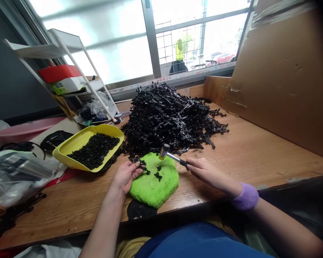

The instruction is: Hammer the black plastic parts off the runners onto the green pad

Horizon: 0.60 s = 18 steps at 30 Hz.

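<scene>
In the head view, pinches a black plastic sprue (pixel 143 167) in the grip of the left hand (pixel 126 176), at the left edge of a lime-green plush cushion (pixel 153 193). Has the grip of the right hand (pixel 201 168) closed round the handle of a mallet (pixel 174 157), head over the cushion's far side. Shows loose black pieces (pixel 158 176) on the cushion between the hands, a heap of black sprues (pixel 169 118) beyond on the tabletop (pixel 196 193), and a yellow scoop tray (pixel 70 162) of small black parts (pixel 96 149) to the left.

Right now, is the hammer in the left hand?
No, the right hand holds the hammer, and the left hand holds black pieces.
</scene>
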### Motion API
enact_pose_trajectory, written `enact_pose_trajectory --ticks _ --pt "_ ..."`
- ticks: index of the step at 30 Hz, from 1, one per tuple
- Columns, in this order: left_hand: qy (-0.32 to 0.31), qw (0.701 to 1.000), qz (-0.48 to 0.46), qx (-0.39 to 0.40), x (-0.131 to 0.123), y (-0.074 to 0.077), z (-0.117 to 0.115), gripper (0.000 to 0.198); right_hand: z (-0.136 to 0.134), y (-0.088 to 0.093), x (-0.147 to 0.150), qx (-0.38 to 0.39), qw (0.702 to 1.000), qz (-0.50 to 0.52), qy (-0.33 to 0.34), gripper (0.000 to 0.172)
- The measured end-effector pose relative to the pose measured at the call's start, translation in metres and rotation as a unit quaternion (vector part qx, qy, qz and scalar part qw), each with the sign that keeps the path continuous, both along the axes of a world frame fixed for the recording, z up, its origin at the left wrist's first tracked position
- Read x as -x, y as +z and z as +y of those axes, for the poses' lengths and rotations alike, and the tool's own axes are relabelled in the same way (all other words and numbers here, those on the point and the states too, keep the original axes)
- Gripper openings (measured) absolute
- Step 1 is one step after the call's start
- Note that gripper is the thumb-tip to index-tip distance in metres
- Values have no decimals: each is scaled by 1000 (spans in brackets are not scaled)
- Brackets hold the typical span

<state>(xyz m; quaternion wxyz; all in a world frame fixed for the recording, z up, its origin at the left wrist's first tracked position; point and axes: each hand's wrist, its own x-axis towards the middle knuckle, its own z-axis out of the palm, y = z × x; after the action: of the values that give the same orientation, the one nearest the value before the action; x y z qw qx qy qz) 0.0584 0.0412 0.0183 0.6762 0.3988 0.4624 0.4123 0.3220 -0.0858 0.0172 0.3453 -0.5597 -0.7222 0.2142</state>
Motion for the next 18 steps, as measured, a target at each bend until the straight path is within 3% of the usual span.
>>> enact_pose_trajectory --ticks 6,14,18 --pt "-12 1000 14 -5 -4 1 -2 10 -1 3 4 25 1000 -5 -4 22" --pt "36 999 23 -32 -8 -3 -6 18 5 17 18 -7 999 -34 4 22" --pt "46 997 31 -47 -9 -4 -8 21 12 18 32 -34 988 -150 -6 19"
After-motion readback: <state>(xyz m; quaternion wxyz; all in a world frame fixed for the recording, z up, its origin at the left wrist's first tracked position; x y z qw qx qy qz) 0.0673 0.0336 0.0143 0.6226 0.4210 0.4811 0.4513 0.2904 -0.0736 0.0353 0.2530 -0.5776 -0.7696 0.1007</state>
